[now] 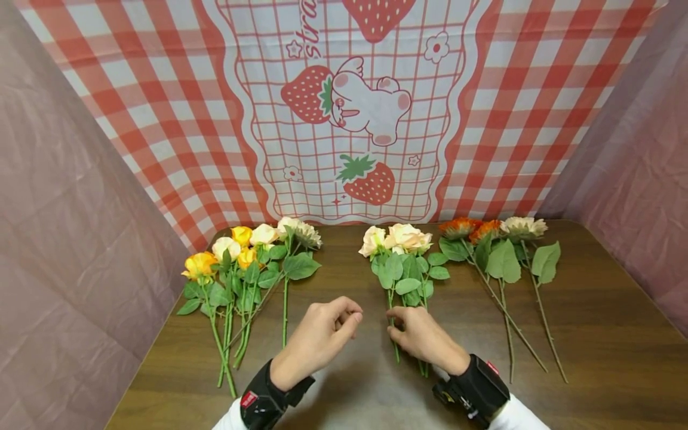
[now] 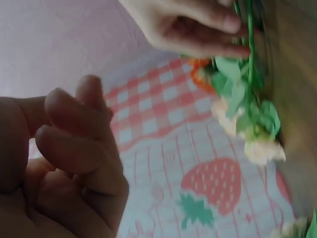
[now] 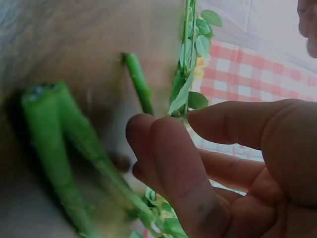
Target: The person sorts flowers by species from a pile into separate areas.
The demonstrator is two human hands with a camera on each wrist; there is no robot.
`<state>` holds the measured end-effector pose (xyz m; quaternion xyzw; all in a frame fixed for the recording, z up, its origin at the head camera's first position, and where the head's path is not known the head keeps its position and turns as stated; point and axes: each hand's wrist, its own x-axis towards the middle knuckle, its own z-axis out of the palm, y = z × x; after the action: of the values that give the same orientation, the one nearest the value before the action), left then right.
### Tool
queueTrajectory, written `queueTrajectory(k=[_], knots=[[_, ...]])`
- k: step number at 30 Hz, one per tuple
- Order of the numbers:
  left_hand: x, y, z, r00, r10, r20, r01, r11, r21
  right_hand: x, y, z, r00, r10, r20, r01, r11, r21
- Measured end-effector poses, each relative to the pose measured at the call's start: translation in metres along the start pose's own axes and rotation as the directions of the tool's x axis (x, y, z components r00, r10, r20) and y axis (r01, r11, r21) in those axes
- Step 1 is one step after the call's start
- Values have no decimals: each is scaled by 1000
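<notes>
My right hand (image 1: 427, 337) is at the stems of the pale peach roses (image 1: 403, 239) in the middle of the table. Its fingertips are right at the leftmost green stem (image 3: 137, 82), and a gap shows between thumb and fingers in the right wrist view. Two thicker stem ends (image 3: 47, 129) lie beside that hand. My left hand (image 1: 322, 334) is held over the table to the left of these roses, fingers loosely curled, with nothing in it. In the left wrist view, the right hand (image 2: 193, 25) reaches the stem from above.
On the left lies a group of yellow roses (image 1: 200, 264), cream roses (image 1: 226, 246) and a whitish bloom (image 1: 307, 236), stems crossing. Orange flowers (image 1: 458, 227) and a cream flower (image 1: 524, 227) lie on the right of the brown table (image 1: 344, 263). A strawberry-print cloth (image 1: 371, 119) hangs behind.
</notes>
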<state>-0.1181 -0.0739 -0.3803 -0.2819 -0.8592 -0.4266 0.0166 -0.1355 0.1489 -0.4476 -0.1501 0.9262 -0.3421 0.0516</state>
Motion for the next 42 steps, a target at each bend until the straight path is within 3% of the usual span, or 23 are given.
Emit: queueTrajectory(k=[2, 5, 7, 9, 12, 14, 17, 20, 24, 29, 31, 37, 42], knots=[[1, -5, -8, 999, 1, -43, 1, 999, 54, -2, -3, -2, 1000, 6, 10, -6, 1000, -7], [6, -20, -22, 986, 26, -165, 10, 977, 213, -6, -10, -9, 1000, 25, 18, -25, 1000, -3], [8, -36, -33, 969, 23, -248, 68, 933, 354, -10, -16, -15, 1000, 29, 10, -29, 1000, 2], [9, -54, -43, 953, -30, -303, 177, 864, 471, -15, -21, -21, 1000, 23, -1, -23, 1000, 16], [3, -83, -55, 932, -206, -300, 347, 750, 563, -20, -27, -30, 1000, 3, -25, -2, 999, 36], [-1, -101, -59, 904, -337, -262, 427, 694, 580, -23, -30, -34, 999, -10, -42, 12, 999, 44], [-4, -120, -58, 863, -457, -217, 489, 641, 592, -28, -34, -38, 998, -11, -57, 14, 999, 47], [-2, -129, -56, 847, -484, -218, 506, 611, 609, -31, -37, -40, 997, -15, -72, 18, 999, 43], [1, -132, -55, 846, -469, -254, 514, 590, 622, -33, -39, -42, 995, -37, -95, 40, 998, 38], [2, -135, -58, 834, -491, -253, 526, 569, 632, -33, -42, -45, 995, -33, -91, 37, 998, 46], [1, -137, -59, 836, -487, -252, 522, 567, 637, -33, -42, -46, 996, -27, -83, 31, 998, 50], [0, -137, -63, 863, -408, -297, 499, 603, 622, -31, -42, -47, 997, -35, -68, 38, 998, 54], [1, -134, -67, 873, -366, -322, 487, 630, 605, -28, -41, -47, 996, -52, -73, 55, 998, 40]])
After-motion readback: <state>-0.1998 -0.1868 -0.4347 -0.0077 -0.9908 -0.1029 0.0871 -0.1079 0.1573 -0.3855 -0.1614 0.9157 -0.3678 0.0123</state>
